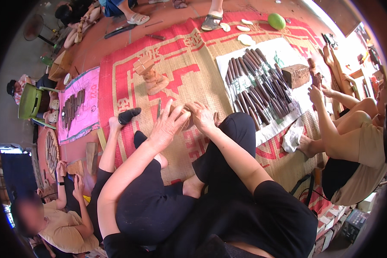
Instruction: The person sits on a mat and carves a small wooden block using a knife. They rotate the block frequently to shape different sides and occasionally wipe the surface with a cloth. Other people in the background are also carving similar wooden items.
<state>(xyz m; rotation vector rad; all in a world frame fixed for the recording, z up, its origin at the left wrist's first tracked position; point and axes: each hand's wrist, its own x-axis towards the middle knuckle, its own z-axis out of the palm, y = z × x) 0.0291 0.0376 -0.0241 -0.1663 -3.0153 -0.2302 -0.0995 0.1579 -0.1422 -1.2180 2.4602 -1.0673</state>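
small wooden piece [185, 117] | light brown | mostly hidden between both hands

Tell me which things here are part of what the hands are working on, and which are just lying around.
In hand:
left hand
right hand
small wooden piece held between them
woven mat beneath

Lying about:
dark wooden sticks on a white sheet
carved wooden block
wooden stand
green fruit
green chair

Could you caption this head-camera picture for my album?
Seated on a red woven mat, left hand and right hand cup a small wooden piece.
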